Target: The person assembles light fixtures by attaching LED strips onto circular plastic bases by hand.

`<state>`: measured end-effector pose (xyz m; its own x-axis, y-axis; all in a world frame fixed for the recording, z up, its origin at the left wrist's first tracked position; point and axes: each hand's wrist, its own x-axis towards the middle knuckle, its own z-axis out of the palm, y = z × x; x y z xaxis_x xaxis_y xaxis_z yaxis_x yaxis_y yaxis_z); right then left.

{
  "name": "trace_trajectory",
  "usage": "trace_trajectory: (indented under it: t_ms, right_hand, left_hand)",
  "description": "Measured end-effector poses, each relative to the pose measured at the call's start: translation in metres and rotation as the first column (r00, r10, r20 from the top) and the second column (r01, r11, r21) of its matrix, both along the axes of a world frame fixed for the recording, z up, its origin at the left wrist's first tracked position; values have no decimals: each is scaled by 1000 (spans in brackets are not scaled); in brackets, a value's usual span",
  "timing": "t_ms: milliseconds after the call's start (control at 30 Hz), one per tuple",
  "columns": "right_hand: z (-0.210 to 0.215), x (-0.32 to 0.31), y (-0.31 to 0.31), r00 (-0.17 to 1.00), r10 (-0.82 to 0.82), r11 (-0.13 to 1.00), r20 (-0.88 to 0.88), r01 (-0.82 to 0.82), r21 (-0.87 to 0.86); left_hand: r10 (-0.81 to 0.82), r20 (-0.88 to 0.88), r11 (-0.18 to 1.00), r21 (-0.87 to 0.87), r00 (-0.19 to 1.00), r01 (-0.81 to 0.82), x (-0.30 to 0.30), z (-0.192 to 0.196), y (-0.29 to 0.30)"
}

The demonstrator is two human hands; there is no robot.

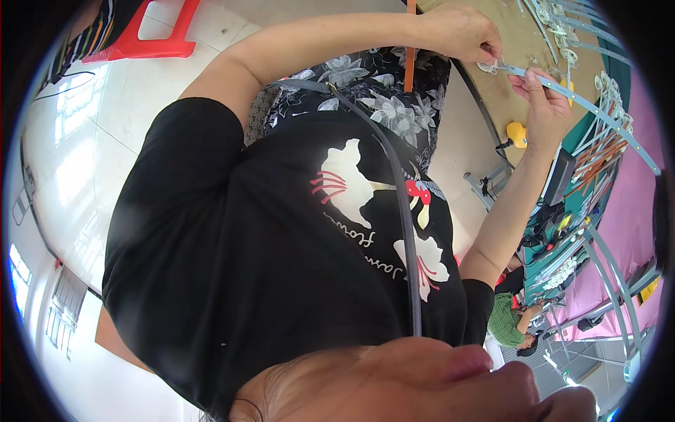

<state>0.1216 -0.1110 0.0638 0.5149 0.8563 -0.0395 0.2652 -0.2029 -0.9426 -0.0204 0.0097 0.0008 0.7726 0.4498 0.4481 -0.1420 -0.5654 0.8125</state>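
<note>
A long, narrow light-blue strap point(610, 121) with evenly spaced dots or holes runs from between my hands down toward the right rim of the view. My right hand point(545, 105) grips it near one end, thumb on top. At that end, my left hand point(467, 34) is closed in a pinch on a small part; the fingers cover most of it. Just under the left fingertips is a small white piece point(486, 68), whose kind I cannot make out. Both hands are above the tan tabletop point(508, 105).
A brown strap point(410, 53) hangs over my lap. Beyond my right hand lie a yellow rounded thing point(517, 133) with a dark cord, and bundled white and brown straps point(598, 158). A person in green checks point(505, 320) is farther off. A red stool point(151, 46) stands left.
</note>
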Motion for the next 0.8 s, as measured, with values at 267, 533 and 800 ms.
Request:
trace_trajectory:
  t_ms: [267, 533, 800]
  right_hand:
    - [-2, -9, -1, 999, -18, 1000, 31, 19, -22]
    - [-6, -13, 0, 998, -13, 999, 62, 10, 48]
    - [-7, -23, 1, 991, -7, 998, 135, -2, 65]
  left_hand:
    - [21, -39, 999, 27, 999, -20, 0, -1, 1]
    - [5, 61, 999, -41, 998, -2, 1, -5, 0]
    - [8, -58, 999, -43, 998, -11, 1, -6, 0]
